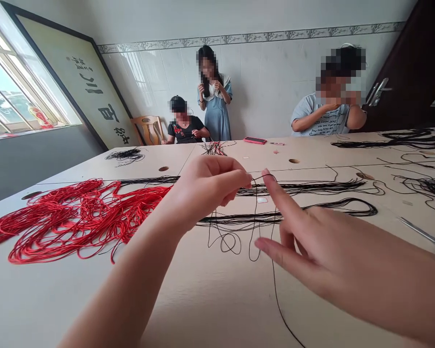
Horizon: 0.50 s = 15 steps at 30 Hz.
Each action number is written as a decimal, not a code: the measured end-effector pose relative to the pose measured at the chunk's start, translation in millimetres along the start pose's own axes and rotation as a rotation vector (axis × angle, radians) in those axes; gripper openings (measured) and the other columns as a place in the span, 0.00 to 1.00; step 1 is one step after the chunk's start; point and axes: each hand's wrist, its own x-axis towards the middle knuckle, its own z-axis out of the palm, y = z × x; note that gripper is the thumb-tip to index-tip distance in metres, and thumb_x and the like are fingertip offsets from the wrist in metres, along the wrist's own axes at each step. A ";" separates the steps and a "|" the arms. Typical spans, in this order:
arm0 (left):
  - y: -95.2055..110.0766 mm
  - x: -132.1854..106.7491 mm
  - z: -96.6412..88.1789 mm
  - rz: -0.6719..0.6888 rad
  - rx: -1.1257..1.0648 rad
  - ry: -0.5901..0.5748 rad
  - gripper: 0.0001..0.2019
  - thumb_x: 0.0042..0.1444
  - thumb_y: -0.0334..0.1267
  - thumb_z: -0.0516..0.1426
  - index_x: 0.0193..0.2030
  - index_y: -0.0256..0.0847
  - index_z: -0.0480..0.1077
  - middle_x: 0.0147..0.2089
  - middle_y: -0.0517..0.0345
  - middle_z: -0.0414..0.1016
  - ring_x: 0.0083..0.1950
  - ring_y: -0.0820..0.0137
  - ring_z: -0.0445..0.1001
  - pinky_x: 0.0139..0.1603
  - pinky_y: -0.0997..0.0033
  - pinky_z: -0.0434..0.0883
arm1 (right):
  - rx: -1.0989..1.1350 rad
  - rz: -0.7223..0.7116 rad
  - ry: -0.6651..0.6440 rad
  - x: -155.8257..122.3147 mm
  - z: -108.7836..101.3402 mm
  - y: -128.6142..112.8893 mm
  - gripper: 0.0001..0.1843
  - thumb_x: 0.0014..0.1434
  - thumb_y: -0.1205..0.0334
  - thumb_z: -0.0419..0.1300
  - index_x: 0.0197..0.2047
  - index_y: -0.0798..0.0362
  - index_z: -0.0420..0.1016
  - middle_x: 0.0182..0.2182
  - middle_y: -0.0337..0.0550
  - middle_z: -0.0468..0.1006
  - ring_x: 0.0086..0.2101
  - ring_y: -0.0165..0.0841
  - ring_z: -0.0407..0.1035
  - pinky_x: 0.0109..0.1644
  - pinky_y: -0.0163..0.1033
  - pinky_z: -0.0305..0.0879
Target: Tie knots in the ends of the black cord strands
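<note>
My left hand [212, 181] is closed in a pinch on a thin black cord [255, 208] above the middle of the table. Loops of that cord hang below the fingers, and one long end trails down toward the table's near side. To the right, my right hand [304, 237] has its index finger stretched out, with the cord passing over the fingertip. Its thumb is apart from the index finger, and the other fingers are curled. Behind both hands lie bundles of black cord [297, 188] on the table. A heap of red cord [83, 217] spreads to the left of my left forearm.
Scissors [426, 237] lie at the right edge of the table [203, 299]. More black cord [433, 186] rests at the far right. A phone [254, 140] is near the back edge. Several people are across the table. Round holes [294, 161] pierce the tabletop.
</note>
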 end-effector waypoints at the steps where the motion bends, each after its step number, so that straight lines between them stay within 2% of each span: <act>1: 0.8 0.0 0.3 -0.003 -0.005 0.000 0.08 0.49 0.37 0.56 0.24 0.37 0.69 0.18 0.63 0.59 0.18 0.81 0.54 0.18 0.76 0.49 | 0.099 0.016 0.015 5.0 -0.4 3.1 0.40 0.59 0.44 0.48 0.68 0.47 0.34 0.18 0.37 0.69 0.16 0.31 0.62 0.15 0.31 0.51; 3: 2.3 0.2 0.7 -0.002 -0.007 -0.001 0.08 0.49 0.37 0.56 0.23 0.37 0.68 0.18 0.64 0.59 0.18 0.81 0.54 0.18 0.77 0.49 | 0.323 0.030 0.022 17.9 -0.9 9.4 0.40 0.56 0.42 0.53 0.66 0.42 0.41 0.22 0.36 0.69 0.19 0.29 0.63 0.17 0.30 0.55; 5: 3.4 0.5 0.1 0.009 -0.004 -0.003 0.08 0.49 0.36 0.56 0.23 0.37 0.67 0.18 0.64 0.59 0.18 0.82 0.53 0.18 0.77 0.49 | 0.495 0.033 0.015 31.3 -1.7 15.1 0.33 0.54 0.44 0.56 0.61 0.43 0.55 0.23 0.35 0.66 0.21 0.27 0.61 0.20 0.30 0.56; 7: 3.9 0.7 -1.5 0.013 -0.001 -0.002 0.07 0.50 0.36 0.56 0.23 0.37 0.67 0.18 0.64 0.59 0.19 0.82 0.54 0.18 0.77 0.49 | 0.578 0.028 0.002 41.4 -3.9 19.7 0.21 0.55 0.46 0.57 0.49 0.48 0.68 0.22 0.35 0.63 0.21 0.25 0.57 0.20 0.30 0.53; 8: 3.9 0.8 -2.6 0.011 0.003 0.004 0.07 0.50 0.36 0.56 0.24 0.37 0.68 0.18 0.64 0.59 0.19 0.81 0.54 0.18 0.77 0.49 | 0.593 0.025 -0.005 44.5 -5.7 21.6 0.17 0.55 0.47 0.56 0.42 0.50 0.71 0.22 0.35 0.62 0.21 0.24 0.55 0.20 0.30 0.52; 9: 3.8 0.8 -3.7 0.007 0.011 0.012 0.07 0.50 0.36 0.56 0.24 0.38 0.68 0.19 0.64 0.59 0.19 0.81 0.54 0.18 0.77 0.49 | 0.598 0.025 -0.011 46.1 -7.9 23.4 0.16 0.56 0.48 0.56 0.37 0.52 0.72 0.22 0.35 0.61 0.21 0.24 0.54 0.20 0.30 0.51; 11: 3.5 0.8 -5.7 0.000 0.039 0.036 0.07 0.50 0.38 0.56 0.25 0.38 0.69 0.19 0.64 0.59 0.19 0.81 0.54 0.19 0.76 0.49 | 0.590 0.026 -0.013 45.8 -13.4 26.6 0.15 0.56 0.49 0.56 0.33 0.53 0.71 0.23 0.37 0.64 0.21 0.24 0.55 0.21 0.30 0.50; 15: 2.1 2.1 -8.8 0.015 0.087 0.083 0.07 0.50 0.38 0.56 0.25 0.38 0.69 0.20 0.63 0.58 0.20 0.80 0.53 0.20 0.76 0.49 | 0.584 0.013 0.007 39.2 -25.2 32.1 0.13 0.58 0.52 0.55 0.35 0.54 0.71 0.28 0.43 0.73 0.25 0.28 0.63 0.24 0.33 0.56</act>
